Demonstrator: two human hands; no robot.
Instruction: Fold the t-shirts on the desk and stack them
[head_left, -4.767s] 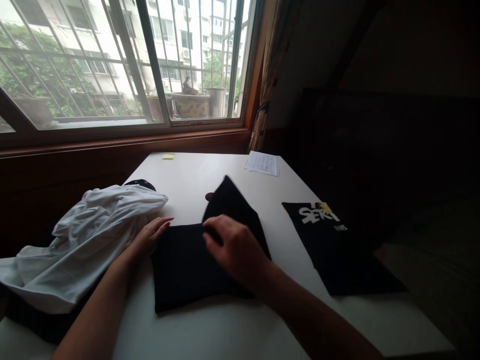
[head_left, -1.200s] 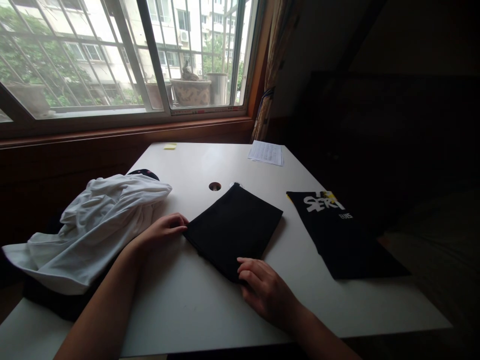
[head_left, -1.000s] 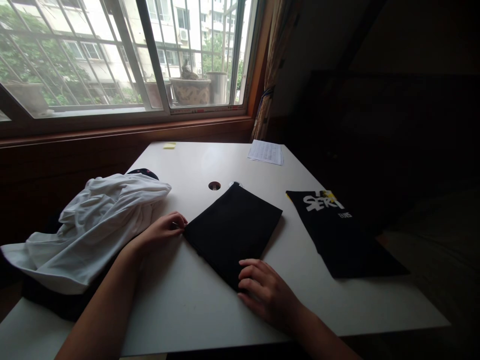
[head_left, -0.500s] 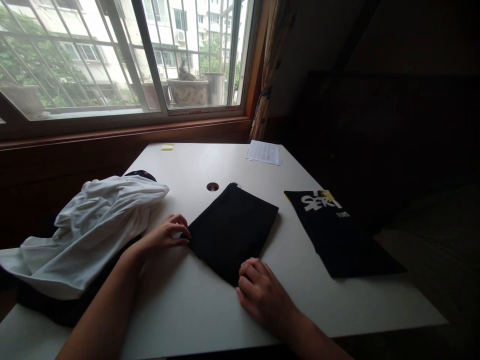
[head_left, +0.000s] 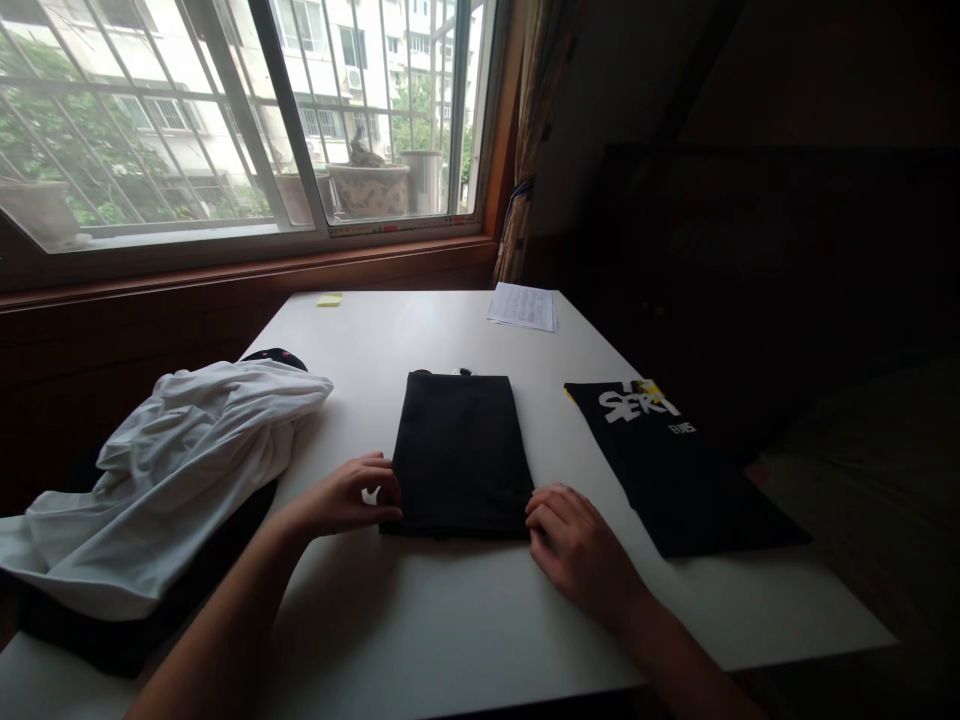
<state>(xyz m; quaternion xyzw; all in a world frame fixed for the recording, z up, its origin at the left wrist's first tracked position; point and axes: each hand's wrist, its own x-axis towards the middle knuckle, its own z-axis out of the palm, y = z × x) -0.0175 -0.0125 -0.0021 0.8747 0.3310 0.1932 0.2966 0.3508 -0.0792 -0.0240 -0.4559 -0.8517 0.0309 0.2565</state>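
A folded black garment (head_left: 461, 450) lies flat and nearly square to me in the middle of the white table (head_left: 450, 620). Its near left corner is pinched by my left hand (head_left: 356, 495), thumb and fingers curled together. At the near right corner my right hand (head_left: 574, 545) has its fingers closed on the edge. Further right rests another folded black garment (head_left: 712, 500) with white lettering and a bit of yellow, apart from my hands. A rumpled white garment (head_left: 195, 450) is heaped on dark cloth to my left.
Papers (head_left: 523, 306) lie near the table's far right corner, and a yellow sticky note (head_left: 329, 299) near the far left. A round hole in the tabletop is partly hidden behind the black garment. Beyond the table stands a barred window (head_left: 225, 130) with a curtain (head_left: 517, 220).
The middle black garment has turned from a slanted position to square with me. My left hand has moved slightly nearer and right; my right hand has shifted right and slightly away from me.
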